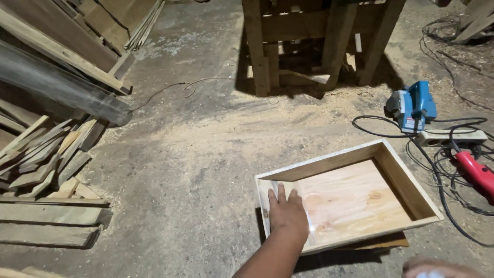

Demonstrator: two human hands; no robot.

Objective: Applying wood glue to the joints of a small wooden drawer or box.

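A shallow open wooden box (pixel 406 183) with a plywood bottom lies on the dusty concrete floor, tilted slightly on a board beneath it. My left hand (pixel 286 212) rests flat inside its near left corner, fingers stretched out on the plywood, gripping nothing. My right hand (pixel 437 268) shows only as a blur at the bottom right edge, with something pale by it; what it holds cannot be made out.
A blue electric planer (pixel 411 105), a white power strip (pixel 453 137), a red power tool (pixel 476 172) and tangled black cables (pixel 437 180) lie right of the box. Wooden bench legs (pixel 314 46) stand behind, over sawdust. Planks and offcuts (pixel 46 164) pile up at the left.
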